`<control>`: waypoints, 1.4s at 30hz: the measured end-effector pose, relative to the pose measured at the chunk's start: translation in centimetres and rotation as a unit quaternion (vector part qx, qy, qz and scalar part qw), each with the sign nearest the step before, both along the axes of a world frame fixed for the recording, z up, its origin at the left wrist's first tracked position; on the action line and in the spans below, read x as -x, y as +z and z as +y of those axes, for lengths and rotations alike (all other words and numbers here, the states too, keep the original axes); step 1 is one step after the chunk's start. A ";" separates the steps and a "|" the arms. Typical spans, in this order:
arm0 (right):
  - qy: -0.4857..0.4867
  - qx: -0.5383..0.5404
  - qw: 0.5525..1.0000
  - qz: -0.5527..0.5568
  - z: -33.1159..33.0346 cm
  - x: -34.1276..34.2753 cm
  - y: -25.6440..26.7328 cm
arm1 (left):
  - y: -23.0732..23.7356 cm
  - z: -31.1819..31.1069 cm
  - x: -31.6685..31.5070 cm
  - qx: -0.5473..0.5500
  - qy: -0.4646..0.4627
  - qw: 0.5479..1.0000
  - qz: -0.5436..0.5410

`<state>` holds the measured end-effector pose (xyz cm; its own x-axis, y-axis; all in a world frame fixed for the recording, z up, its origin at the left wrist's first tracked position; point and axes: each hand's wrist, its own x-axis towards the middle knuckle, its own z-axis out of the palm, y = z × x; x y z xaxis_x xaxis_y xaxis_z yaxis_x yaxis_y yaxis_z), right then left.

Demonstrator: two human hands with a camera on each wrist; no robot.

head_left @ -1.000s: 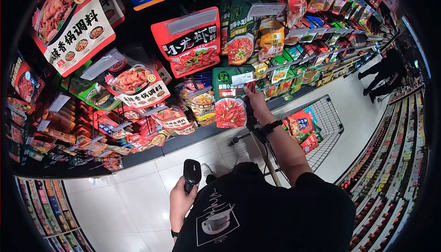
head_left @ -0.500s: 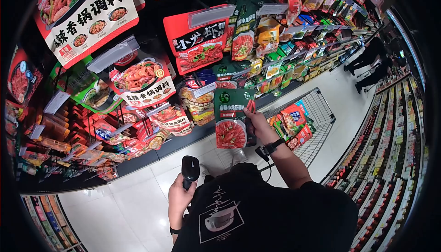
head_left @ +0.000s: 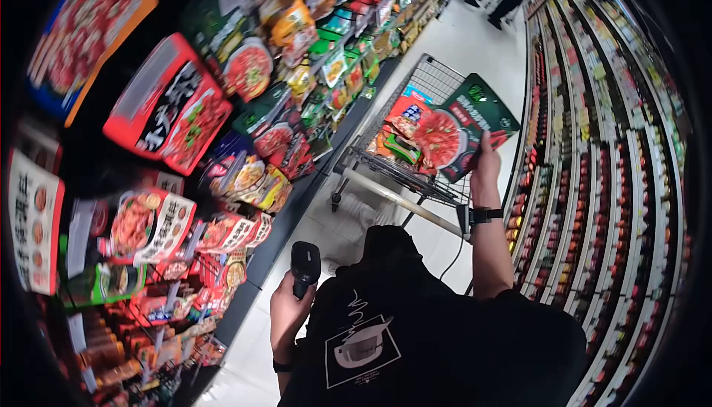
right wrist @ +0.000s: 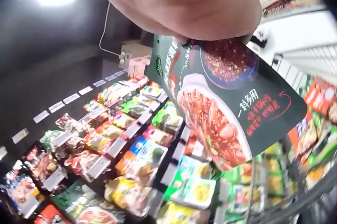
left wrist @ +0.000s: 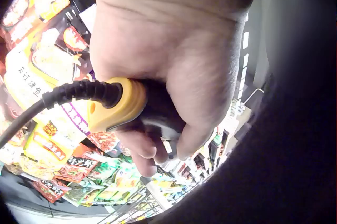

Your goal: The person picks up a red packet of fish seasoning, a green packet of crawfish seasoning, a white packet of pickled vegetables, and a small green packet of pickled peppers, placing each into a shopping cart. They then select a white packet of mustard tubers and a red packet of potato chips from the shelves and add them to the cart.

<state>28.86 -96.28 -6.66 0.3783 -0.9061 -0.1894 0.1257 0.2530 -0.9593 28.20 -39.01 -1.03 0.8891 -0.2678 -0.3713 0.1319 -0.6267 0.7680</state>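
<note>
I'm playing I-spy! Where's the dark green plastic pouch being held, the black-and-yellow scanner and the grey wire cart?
Dark green plastic pouch (head_left: 466, 126): head view, printed front.
Black-and-yellow scanner (head_left: 305, 262): head view, black top.
Grey wire cart (head_left: 404, 201): head view, handle.

The person wears a black T-shirt (head_left: 475, 348), its white framed print (head_left: 363, 351) at the head view's six o'clock, a dark left wristband (head_left: 281, 367) at seven, a dark right wristband (head_left: 487, 215) near three.
</note>
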 end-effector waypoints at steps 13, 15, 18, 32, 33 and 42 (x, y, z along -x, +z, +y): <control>-0.131 -0.079 0.987 0.053 -12.0 1.9 -11.8 | 0.5 -14.2 -7.7 -0.071 -0.059 0.995 0.035; -0.105 -0.095 0.981 0.134 -12.7 0.1 -15.4 | -1.3 -15.1 -8.1 -0.069 -0.080 0.994 0.025; -0.077 -0.167 0.977 0.106 -13.5 -2.5 -21.9 | -0.3 -18.2 -9.0 -0.093 -0.120 0.988 -0.003; 0.004 0.009 0.944 0.330 -23.4 -12.7 -31.8 | 2.2 -24.0 -7.2 -0.163 -0.054 0.985 0.029; -0.036 0.075 0.928 0.362 -23.8 -12.9 -31.9 | 2.4 -24.1 -7.0 -0.157 -0.047 0.986 0.035; 0.305 0.184 0.872 0.335 -16.2 -4.9 -20.5 | 0.8 -20.9 -3.7 -0.123 -0.019 0.991 0.053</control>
<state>33.80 -112.51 -27.19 0.7281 -0.6204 -0.2913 -0.5440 -0.2646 -0.7962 31.86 -59.95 -0.24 0.8331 -0.1902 -0.5194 0.1763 -0.7987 0.5753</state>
